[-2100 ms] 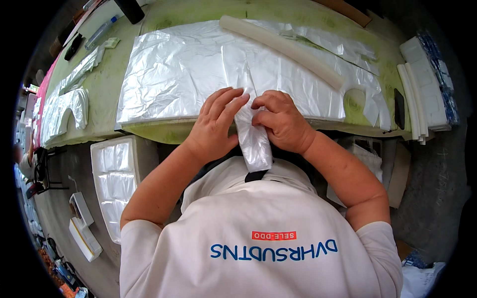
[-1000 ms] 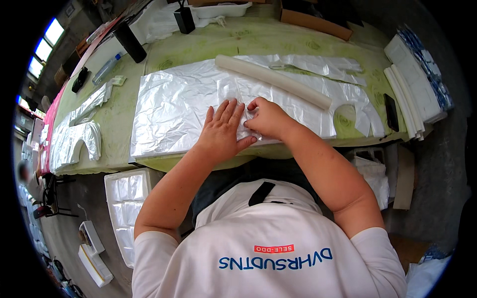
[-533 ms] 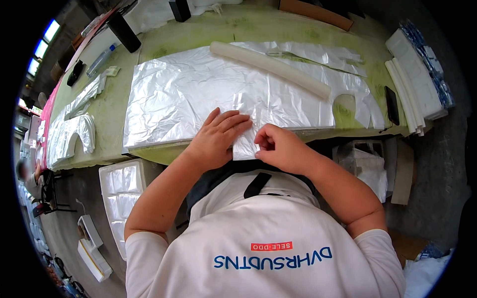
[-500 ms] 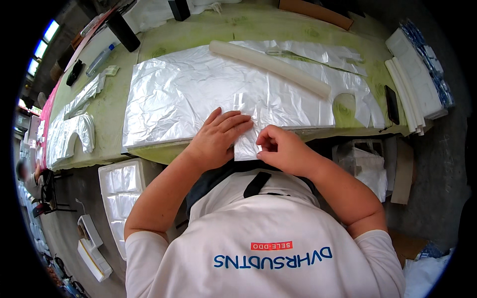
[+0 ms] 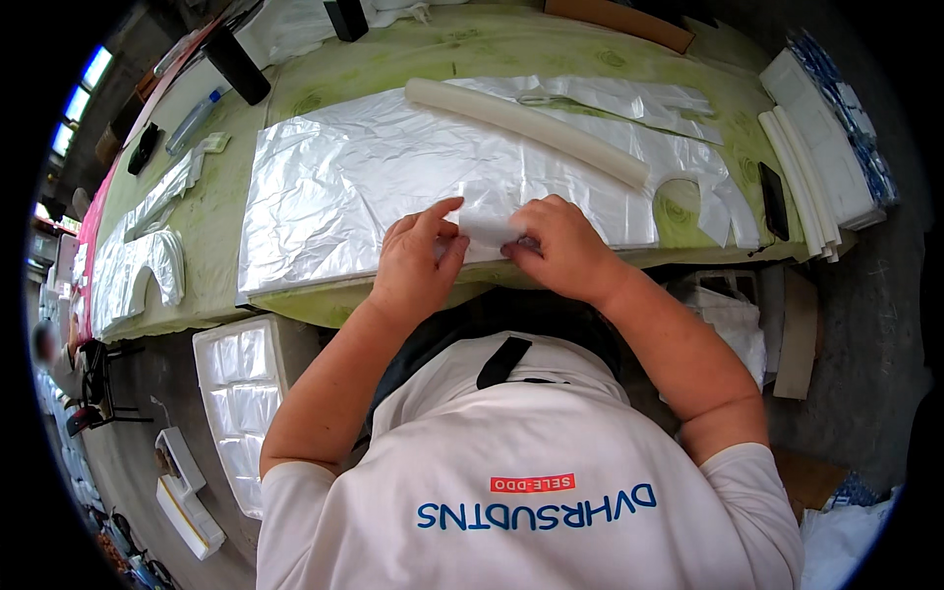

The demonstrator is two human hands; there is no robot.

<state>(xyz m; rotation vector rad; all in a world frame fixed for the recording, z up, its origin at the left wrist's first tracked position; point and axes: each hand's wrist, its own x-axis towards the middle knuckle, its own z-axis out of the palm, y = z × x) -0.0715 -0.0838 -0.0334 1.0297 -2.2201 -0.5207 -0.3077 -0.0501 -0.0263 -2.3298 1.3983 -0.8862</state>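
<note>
A long green worktop (image 5: 472, 44) fills the view, and across it lies a broad silver foil sheet (image 5: 354, 187), a white foam roll (image 5: 531, 123) resting diagonally on the sheet's far side and a stack of white boards (image 5: 821, 147) well off to the sheet's right. At the sheet's near edge the left hand (image 5: 413, 261) and the right hand (image 5: 560, 246) meet, fingers of both pinched shut on a small white plastic piece (image 5: 489, 228) held between them, just over the foil.
</note>
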